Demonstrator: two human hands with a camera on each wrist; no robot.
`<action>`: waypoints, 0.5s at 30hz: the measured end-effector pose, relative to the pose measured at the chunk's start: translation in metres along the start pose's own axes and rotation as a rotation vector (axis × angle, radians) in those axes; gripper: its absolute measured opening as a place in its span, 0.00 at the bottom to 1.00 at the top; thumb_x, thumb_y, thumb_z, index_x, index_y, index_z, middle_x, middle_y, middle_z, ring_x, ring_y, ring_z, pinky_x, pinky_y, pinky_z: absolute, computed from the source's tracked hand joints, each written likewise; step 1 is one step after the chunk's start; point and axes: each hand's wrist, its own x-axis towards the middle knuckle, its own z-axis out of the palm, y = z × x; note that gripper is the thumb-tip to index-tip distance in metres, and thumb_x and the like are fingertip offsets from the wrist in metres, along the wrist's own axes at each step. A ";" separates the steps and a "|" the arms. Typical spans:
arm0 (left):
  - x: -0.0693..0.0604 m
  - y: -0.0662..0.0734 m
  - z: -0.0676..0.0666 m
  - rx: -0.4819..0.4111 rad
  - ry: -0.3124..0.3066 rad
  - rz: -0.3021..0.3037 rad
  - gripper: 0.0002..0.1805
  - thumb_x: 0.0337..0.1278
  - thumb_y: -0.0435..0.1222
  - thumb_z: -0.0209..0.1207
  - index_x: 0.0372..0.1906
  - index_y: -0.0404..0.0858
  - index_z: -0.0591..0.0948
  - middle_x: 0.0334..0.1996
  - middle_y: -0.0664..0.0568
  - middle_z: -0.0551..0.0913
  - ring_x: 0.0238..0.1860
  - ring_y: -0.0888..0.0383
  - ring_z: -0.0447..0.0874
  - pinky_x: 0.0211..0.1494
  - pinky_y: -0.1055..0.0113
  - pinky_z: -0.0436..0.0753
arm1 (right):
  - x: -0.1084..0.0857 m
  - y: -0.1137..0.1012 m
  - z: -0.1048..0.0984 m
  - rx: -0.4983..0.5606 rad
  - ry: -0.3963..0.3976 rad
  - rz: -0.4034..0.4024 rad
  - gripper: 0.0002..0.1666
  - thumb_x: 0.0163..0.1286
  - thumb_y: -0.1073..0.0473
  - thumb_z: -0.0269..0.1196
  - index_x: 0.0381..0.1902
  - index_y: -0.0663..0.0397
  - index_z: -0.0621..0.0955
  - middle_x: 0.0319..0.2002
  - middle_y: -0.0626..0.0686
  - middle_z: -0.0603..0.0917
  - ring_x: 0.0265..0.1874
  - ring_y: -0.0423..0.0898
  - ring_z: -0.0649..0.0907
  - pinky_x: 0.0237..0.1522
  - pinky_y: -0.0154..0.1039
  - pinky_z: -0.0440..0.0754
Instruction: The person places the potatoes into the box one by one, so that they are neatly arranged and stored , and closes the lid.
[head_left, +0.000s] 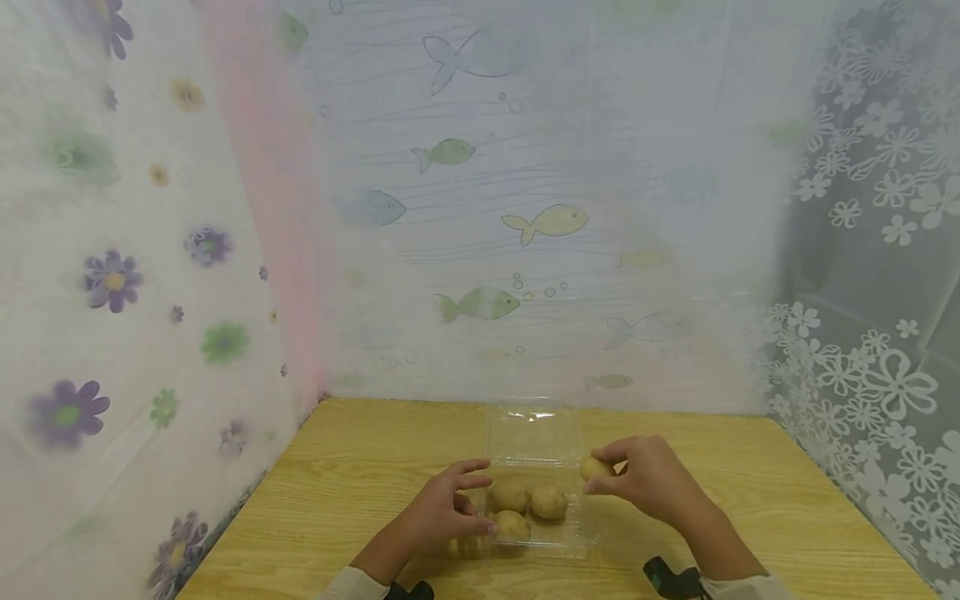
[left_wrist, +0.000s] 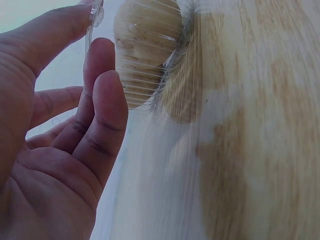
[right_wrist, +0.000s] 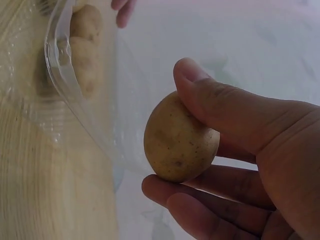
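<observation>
My right hand [head_left: 648, 483] pinches a small potato [right_wrist: 180, 137] between thumb and fingertips, just right of a clear plastic clamshell container [head_left: 577, 533]. Three more potatoes lie inside it: one at the back left [head_left: 510, 494], one on the right [head_left: 548, 502] and one at the front left [head_left: 513, 525]. On the container's left side, my left hand [head_left: 442, 508] holds the rim. Seen from the left wrist, its thumb is at the rim and curled fingertips [left_wrist: 111, 95] are by the ribbed outer wall.
The container's hinged lid [head_left: 532, 433] lies back, away from me, on the wood-grain table [head_left: 375, 442]. Printed plastic sheets with fish [head_left: 480, 304] and flowers [head_left: 112, 282] hang behind and beside the table. Dark wrist mounts [head_left: 671, 577] sit by both sleeves.
</observation>
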 end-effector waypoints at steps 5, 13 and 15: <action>0.000 0.000 0.000 0.005 0.004 -0.005 0.48 0.55 0.41 0.77 0.78 0.36 0.67 0.78 0.40 0.64 0.33 0.62 0.85 0.35 0.72 0.83 | 0.000 -0.006 0.006 0.024 -0.014 -0.052 0.23 0.57 0.41 0.78 0.45 0.47 0.92 0.48 0.50 0.92 0.40 0.44 0.90 0.34 0.30 0.84; 0.000 -0.001 0.000 -0.006 0.002 -0.006 0.49 0.55 0.41 0.77 0.79 0.38 0.65 0.77 0.38 0.66 0.34 0.61 0.86 0.36 0.71 0.84 | 0.000 -0.011 0.015 0.029 -0.055 -0.103 0.29 0.58 0.39 0.77 0.49 0.54 0.91 0.48 0.50 0.92 0.39 0.41 0.90 0.34 0.29 0.84; -0.001 -0.001 0.000 -0.007 0.001 -0.004 0.49 0.54 0.41 0.77 0.79 0.37 0.66 0.77 0.39 0.65 0.34 0.61 0.86 0.36 0.71 0.84 | 0.001 -0.011 0.017 0.017 -0.056 -0.110 0.28 0.57 0.41 0.78 0.49 0.54 0.91 0.47 0.49 0.92 0.40 0.41 0.90 0.35 0.29 0.85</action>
